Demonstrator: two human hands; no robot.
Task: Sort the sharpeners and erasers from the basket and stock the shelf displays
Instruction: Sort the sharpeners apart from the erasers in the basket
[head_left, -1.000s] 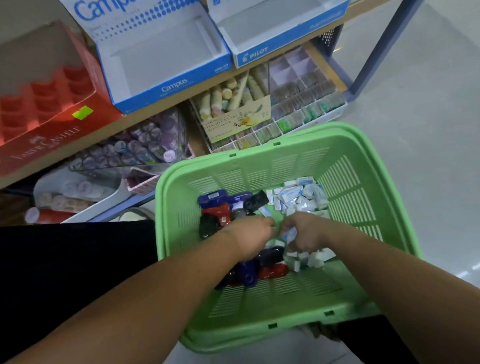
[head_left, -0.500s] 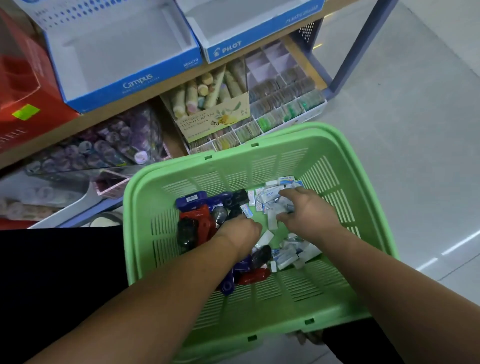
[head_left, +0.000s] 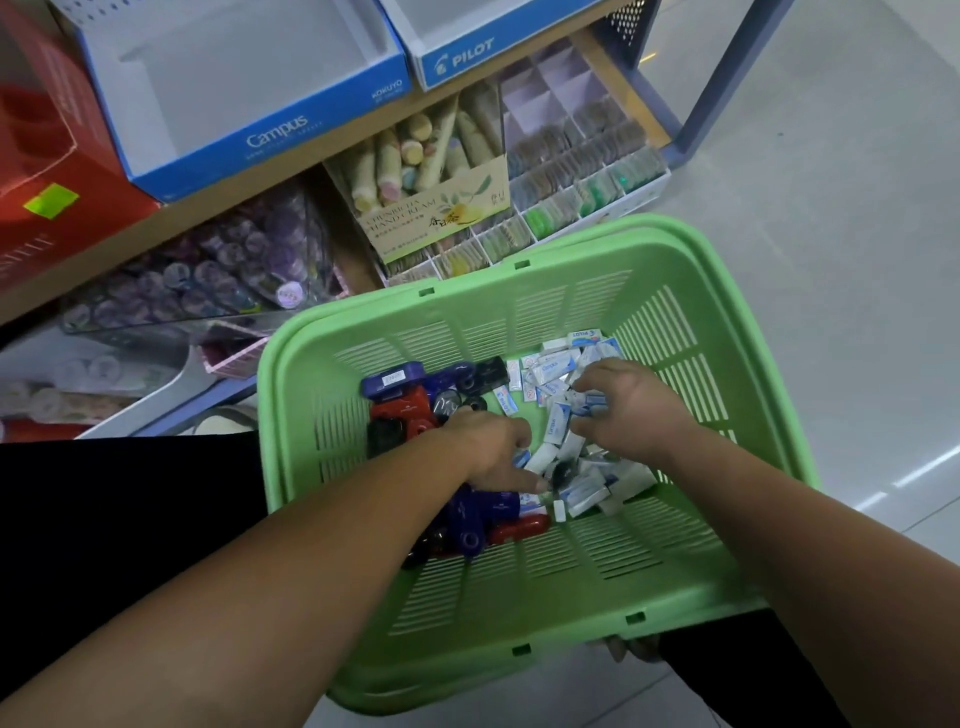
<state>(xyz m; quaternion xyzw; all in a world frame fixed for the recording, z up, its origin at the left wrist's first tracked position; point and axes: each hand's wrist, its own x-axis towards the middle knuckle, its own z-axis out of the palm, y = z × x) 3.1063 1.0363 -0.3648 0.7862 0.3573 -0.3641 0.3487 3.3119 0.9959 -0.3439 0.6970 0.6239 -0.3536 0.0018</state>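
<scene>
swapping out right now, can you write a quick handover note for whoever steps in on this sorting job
Left hand: inside the basket, fingers down among the erasers; grip unclear.
Right hand: fingers curled on erasers.
Sharpeners lie on the left of the basket, erasers on the right.
Done: the two kinds are roughly separated.
Left: stock the Campus box and Pilot box; no stock shows in either.

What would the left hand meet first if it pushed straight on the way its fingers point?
The white erasers heaped just beyond the left hand; its fingertips seem to touch them. A black sharpener lies among them right behind, though depth is hard to judge.
</scene>
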